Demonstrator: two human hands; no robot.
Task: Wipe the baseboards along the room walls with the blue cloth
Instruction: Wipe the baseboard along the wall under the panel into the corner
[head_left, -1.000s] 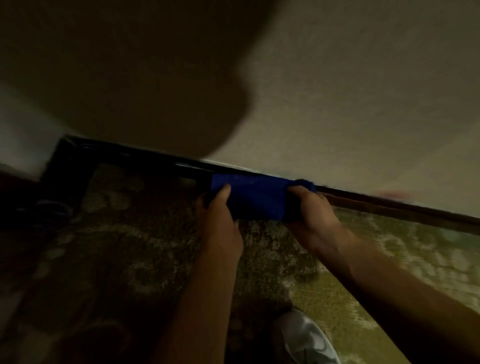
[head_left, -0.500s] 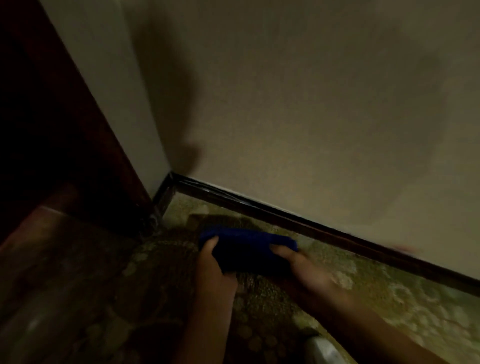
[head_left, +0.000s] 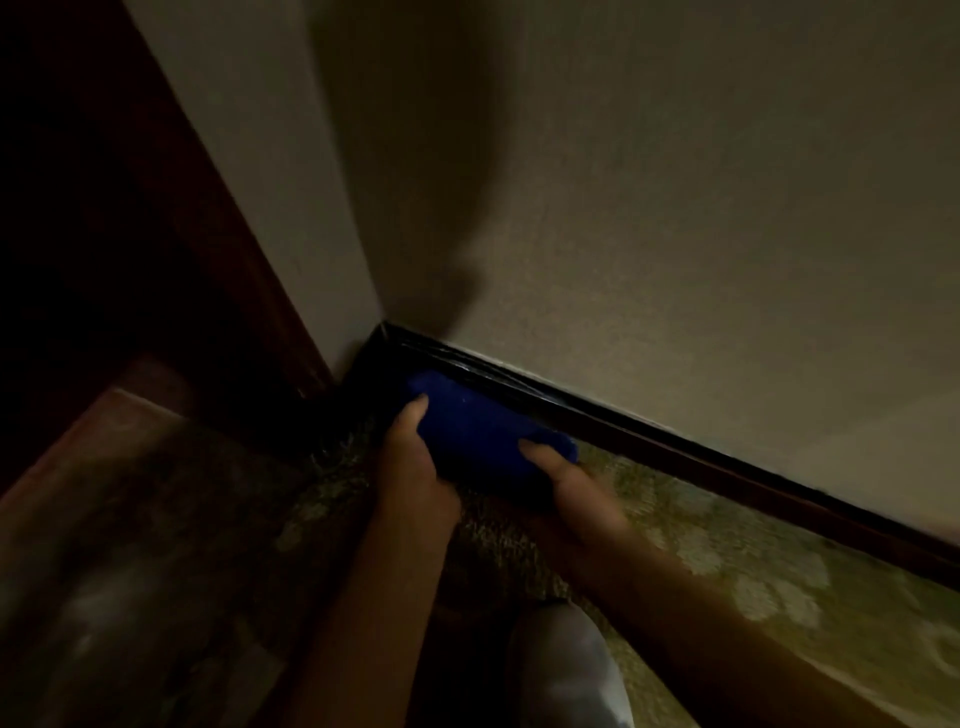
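We clamp the blue cloth (head_left: 480, 434) — soft, light — at either end, left hand (head_left: 415, 467) and right hand (head_left: 582, 493), against the baseboard (head_left: 675, 452).

Dim corner, beige wall (head_left: 701, 234), patterned carpet (head_left: 753, 571)

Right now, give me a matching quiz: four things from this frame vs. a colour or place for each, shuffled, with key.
Things:
1. cloth
2. baseboard
3. shoe
4. left hand

Descriptions:
A. dark strip where wall meets carpet
B. blue, held by both hands near the corner
C. pale, at the bottom edge of view
D. grips the cloth's end nearer the corner

Pairs: 1-B, 2-A, 3-C, 4-D
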